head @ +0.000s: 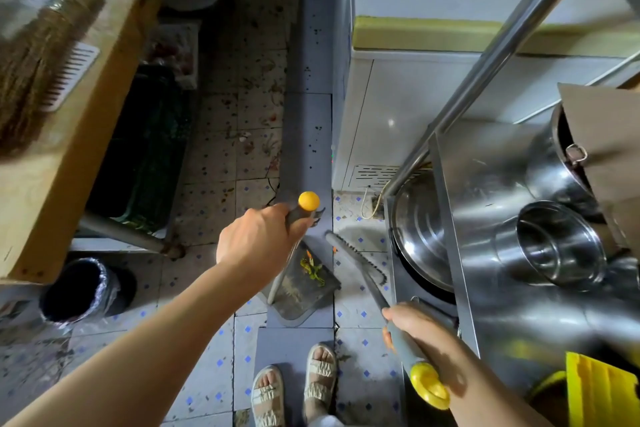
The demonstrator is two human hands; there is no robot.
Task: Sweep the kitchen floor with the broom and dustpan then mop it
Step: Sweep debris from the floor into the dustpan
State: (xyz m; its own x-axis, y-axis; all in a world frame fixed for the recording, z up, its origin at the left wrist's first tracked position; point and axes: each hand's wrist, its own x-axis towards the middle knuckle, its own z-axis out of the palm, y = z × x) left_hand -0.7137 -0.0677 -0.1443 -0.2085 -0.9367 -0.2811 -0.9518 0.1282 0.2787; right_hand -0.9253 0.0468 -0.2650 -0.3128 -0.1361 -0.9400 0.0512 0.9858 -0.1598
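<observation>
Nearest to the camera, two feet in pale sandals stand on the tiled floor. The right hand is curled around the grey handle of the broom, which ends in a yellow loop close to the wrist. The broom runs forward and to the left, and its head lies low, just beside the dustpan. The left hand grips the long handle of the dustpan, below its round yellow cap. The pan itself sits on the floor in front of the feet, and some green and orange vegetable scraps lie inside it.

On the left, a bin lined with a plastic bag stands under the edge of a wooden table. A straw brush lies on this table. On the right there is a steel counter with a steel pot and a big basin. Further away, the floor between the table and a white cabinet is spotted with dirt and small scraps.
</observation>
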